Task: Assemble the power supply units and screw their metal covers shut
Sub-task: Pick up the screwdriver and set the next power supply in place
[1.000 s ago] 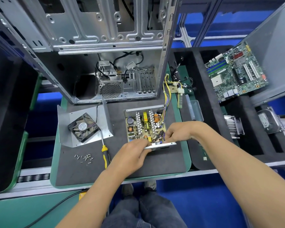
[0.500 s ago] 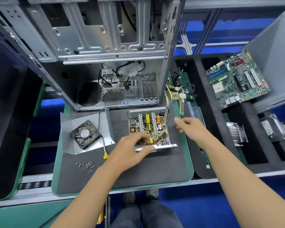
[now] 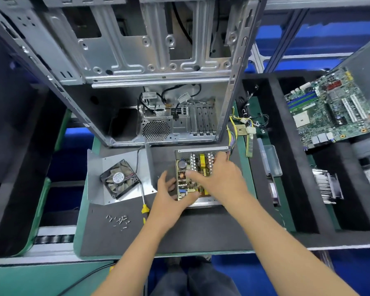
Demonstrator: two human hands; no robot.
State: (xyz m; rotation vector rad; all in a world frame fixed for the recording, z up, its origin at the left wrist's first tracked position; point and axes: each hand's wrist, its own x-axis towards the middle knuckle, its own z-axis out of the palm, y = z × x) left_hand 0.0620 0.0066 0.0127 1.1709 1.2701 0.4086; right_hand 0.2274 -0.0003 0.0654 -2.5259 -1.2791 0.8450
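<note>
The left hand (image 3: 169,194) cups the near left corner of the open power supply (image 3: 198,178), thumb on the circuit board's near edge and fingers spread along the left side, while the right hand (image 3: 220,178) lies over the board with fingers reaching left across the parts; whether those fingertips pinch anything I cannot tell. The unit sits at the centre of the frame on the dark foam mat (image 3: 179,231), just below the big empty computer case (image 3: 158,60), its yellow wire bundle (image 3: 232,135) trailing off the upper right corner. The step looks like seating the board squarely in its metal tray, so it pays to hold by the edges, press on the board and not on the tall parts, and keep the wires out from under the rim. The metal cover (image 3: 120,174) with its fan (image 3: 120,179) lies just left of the unit. The yellow-handled screwdriver (image 3: 144,201) and the loose screws (image 3: 119,220) wait at lower left, within easy reach once the cover goes on.
</note>
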